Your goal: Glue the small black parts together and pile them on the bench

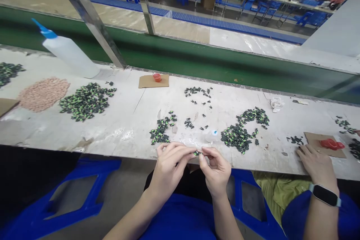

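Note:
My left hand [171, 165] and my right hand [216, 168] meet at the table's front edge, fingertips closed on a small black-and-green part [197, 153]. Its exact kind is too small to make out, and the fingers hide some of it. Just beyond my right hand is a small clear bottle with a blue tip [212, 135]. A small pile of black-and-green parts [161, 130] lies beyond my left hand, and a larger pile [236, 137] sits to the right. Between them are scattered small black pieces [189, 123].
At left stand a large white squeeze bottle [71, 55], a heap of pinkish bits [43, 93] and another black-and-green pile [84, 101]. A red cup [156, 77] rests on cardboard. At right, a co-worker's hand [317, 163] lies by a red object [331, 144]. A metal post [92, 18] rises behind.

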Motion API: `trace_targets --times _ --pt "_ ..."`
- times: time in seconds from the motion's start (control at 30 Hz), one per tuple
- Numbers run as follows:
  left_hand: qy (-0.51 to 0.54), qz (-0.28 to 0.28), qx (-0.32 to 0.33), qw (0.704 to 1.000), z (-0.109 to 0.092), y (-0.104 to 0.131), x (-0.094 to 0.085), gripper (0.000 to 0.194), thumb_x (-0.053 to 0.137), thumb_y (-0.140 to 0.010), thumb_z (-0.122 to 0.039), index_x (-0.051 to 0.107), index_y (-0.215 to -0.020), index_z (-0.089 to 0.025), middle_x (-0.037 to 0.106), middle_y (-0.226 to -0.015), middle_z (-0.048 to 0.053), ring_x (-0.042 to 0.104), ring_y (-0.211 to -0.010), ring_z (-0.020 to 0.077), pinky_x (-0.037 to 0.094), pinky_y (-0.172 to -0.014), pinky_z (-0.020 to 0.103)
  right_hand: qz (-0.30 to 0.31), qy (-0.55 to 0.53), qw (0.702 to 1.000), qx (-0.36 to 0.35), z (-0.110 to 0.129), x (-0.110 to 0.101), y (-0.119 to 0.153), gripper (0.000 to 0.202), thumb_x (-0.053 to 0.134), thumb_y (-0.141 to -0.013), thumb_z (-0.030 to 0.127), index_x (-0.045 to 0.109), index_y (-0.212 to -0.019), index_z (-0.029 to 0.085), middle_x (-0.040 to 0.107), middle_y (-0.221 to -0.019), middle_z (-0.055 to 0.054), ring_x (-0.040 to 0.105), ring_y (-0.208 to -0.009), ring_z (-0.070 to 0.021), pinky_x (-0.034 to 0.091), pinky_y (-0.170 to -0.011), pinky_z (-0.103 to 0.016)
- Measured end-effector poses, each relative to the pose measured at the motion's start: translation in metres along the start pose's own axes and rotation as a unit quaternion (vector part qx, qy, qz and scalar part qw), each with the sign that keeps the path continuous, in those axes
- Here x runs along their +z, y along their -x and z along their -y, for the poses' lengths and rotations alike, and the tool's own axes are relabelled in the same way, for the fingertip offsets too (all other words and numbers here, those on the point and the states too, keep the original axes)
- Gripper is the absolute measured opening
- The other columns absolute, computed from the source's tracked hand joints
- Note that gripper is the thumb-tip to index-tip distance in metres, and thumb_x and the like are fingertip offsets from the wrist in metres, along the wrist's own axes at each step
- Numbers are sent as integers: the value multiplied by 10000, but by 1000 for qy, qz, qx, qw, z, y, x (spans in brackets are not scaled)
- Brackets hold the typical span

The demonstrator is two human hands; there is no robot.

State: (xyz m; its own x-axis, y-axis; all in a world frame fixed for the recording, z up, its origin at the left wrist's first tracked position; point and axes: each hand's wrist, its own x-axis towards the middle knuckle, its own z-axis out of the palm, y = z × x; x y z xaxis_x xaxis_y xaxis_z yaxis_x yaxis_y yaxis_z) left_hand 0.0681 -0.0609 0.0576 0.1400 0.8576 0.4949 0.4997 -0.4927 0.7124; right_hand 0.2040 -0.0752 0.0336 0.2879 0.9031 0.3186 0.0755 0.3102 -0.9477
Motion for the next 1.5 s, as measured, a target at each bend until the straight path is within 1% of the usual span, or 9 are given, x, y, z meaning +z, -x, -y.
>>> trace_targets --times 0.27,0.47,0.77,1.0,1.1,1.23,1.37,1.43,1.5 --pt "-23 22 58 998 -4 -10 -3 208 510 -914 -86 643 -882 -242 732 -723 -49 642 -718 141 296 -840 357 18 -42 998 32 1 -6 -3 194 693 -723 103 729 -887 199 721 -749 -29 697 -671 -152 608 -654 -268" --pt "-6 5 101 995 -5 -10 -1 233 520 -880 -33 639 -902 -232 714 -715 -33 612 -709 143 364 -745 308 -9 -62 996 61 -2 -5 1 187 699 -698 107 688 -862 197 696 -682 -8 681 -625 -137 598 -627 -240" --pt "-33 -8 128 991 -8 0 2 196 529 -887 -46 632 -930 -207 688 -728 5 588 -731 154 436 -725 288 4 -110 992 66 -2 -3 1 219 685 -685 101 674 -873 213 619 -635 27 623 -589 -104 559 -572 -197" --pt "-33 0 151 988 -3 0 6 192 502 -904 -69 635 -954 -198 706 -756 24 596 -725 161 452 -712 300 27 4 999 -30 -8 -10 3 216 634 -716 84 664 -896 200 609 -648 1 621 -608 -140 560 -581 -261" --pt "-10 34 172 984 1 -4 8 195 507 -911 -86 639 -991 -204 718 -776 23 608 -737 161 463 -729 309 53 49 994 -81 -10 -19 1 246 614 -744 74 662 -942 212 616 -664 0 616 -611 -145 547 -557 -265" --pt "-7 105 114 988 22 -10 6 239 514 -924 -162 637 -1124 -209 731 -862 52 627 -849 193 491 -809 363 42 175 974 -139 -17 -47 -11 192 616 -788 106 665 -935 219 667 -737 -30 633 -670 -174 544 -594 -313" --pt "-112 61 -20 992 61 -21 -3 250 515 -918 -248 666 -1109 -195 735 -935 91 610 -905 254 496 -806 430 -80 359 917 -157 -29 -86 -36 100 606 -835 208 685 -897 200 681 -816 -67 628 -715 -192 545 -660 -359" --pt "-156 31 -39 986 80 -30 -5 221 512 -902 -221 703 -1011 -202 743 -931 98 603 -902 272 474 -798 432 -110 397 898 -155 -33 -97 -47 129 585 -861 252 690 -904 192 674 -867 -85 635 -796 -215 545 -718 -389" --pt "-172 46 -43 983 94 -40 -5 204 521 -880 -190 718 -928 -213 747 -918 94 603 -891 280 455 -784 425 -110 413 890 -159 -35 -98 -52 158 587 -871 283 692 -941 189 658 -951 -106 625 -909 -242 529 -805 -432"
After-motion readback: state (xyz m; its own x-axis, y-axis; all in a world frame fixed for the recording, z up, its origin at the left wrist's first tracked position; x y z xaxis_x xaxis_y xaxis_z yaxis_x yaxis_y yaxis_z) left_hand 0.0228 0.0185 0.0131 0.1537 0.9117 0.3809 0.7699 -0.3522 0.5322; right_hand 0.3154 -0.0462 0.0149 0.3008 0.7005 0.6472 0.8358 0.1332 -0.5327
